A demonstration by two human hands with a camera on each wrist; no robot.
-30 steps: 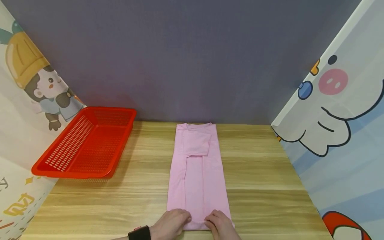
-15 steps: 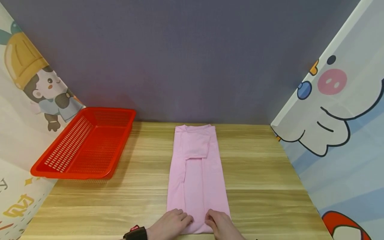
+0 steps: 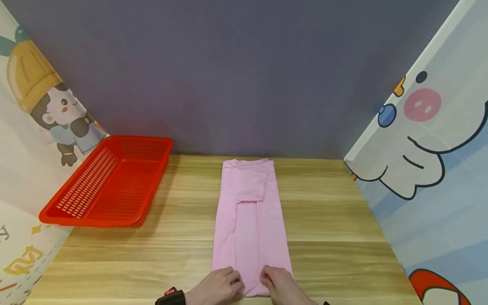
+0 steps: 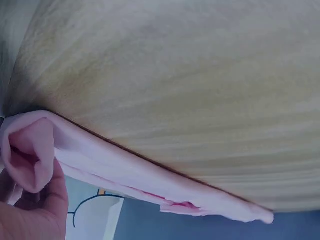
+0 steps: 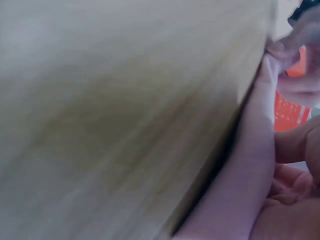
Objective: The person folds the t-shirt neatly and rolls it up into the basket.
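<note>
A pink garment (image 3: pixel 247 237), perhaps a shirt, lies folded into a long narrow strip down the middle of the table, with a small squarish flap (image 3: pixel 249 185) folded over near its far end. At the near end, my left hand (image 3: pixel 221 284) pinches the left part of the edge. The left wrist view shows the layered cloth (image 4: pixel 30 145) bulging over the thumb and fingers of that hand (image 4: pixel 37 210). My right hand (image 3: pixel 281 284), fingers curled, holds the same edge further right. In the right wrist view, the cloth (image 5: pixel 245 170) runs along the fingers (image 5: pixel 295 145); their tips are partly hidden.
To the left, a red perforated plastic basket (image 3: pixel 131 182) stands on the wooden table (image 3: pixel 324 212). A dark grey panel (image 3: pixel 244 76) rises behind the table. Cartoon-printed sheets flank both sides, the right sheet (image 3: pixel 450 169) slanting down beside the table edge.
The garment has shifted slightly toward me, and its near edge now sits a little lower. Both hands remain at that edge, with small changes in finger position.
</note>
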